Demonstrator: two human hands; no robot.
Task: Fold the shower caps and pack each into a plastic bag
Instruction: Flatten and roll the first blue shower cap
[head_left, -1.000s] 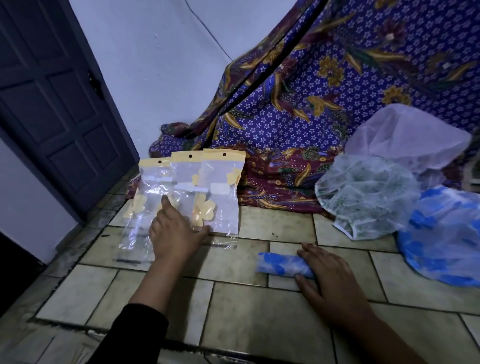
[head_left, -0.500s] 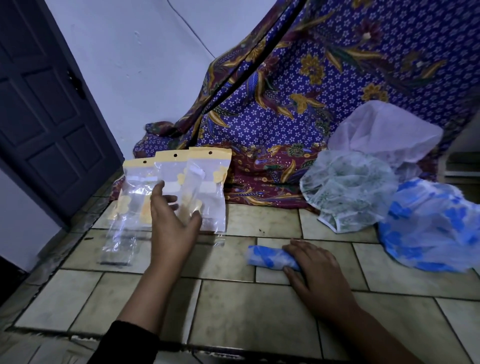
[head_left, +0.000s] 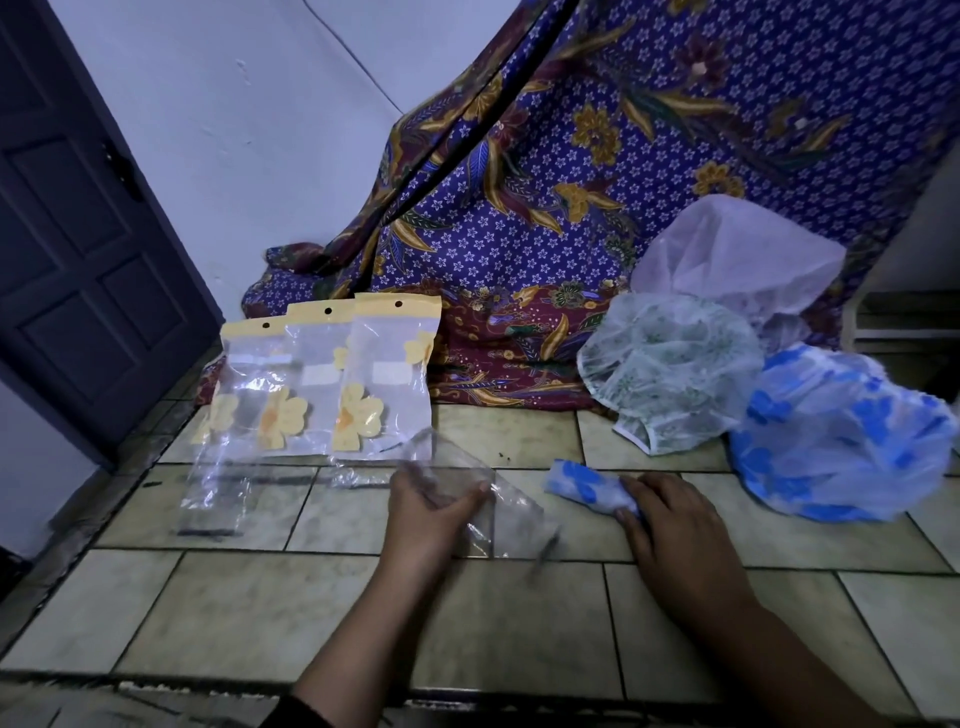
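Observation:
My left hand (head_left: 426, 514) grips a clear plastic bag (head_left: 493, 509) just above the tiled floor, at the middle of the view. My right hand (head_left: 670, 530) rests on a rolled blue-flowered shower cap (head_left: 582, 486) and holds it down on the tiles, a little right of the bag. Three yellow-topped flowered bags (head_left: 358, 384) lean in a row at the back left, with another clear bag (head_left: 218, 493) lying flat in front of them. Unfolded caps lie at the right: a green-patterned cap (head_left: 675, 374), a blue-flowered cap (head_left: 841, 436) and a pale lilac cap (head_left: 737, 260).
A purple batik cloth (head_left: 597, 182) hangs behind and pools on the floor. A dark door (head_left: 78, 260) stands at the left beside a white wall (head_left: 260, 130). The tiled floor (head_left: 260, 613) ends in a step edge along the bottom of the view.
My left hand has left the row of bags at the back left and moved right and nearer, now holding one clear bag close to the rolled cap. My right hand has stayed on the roll.

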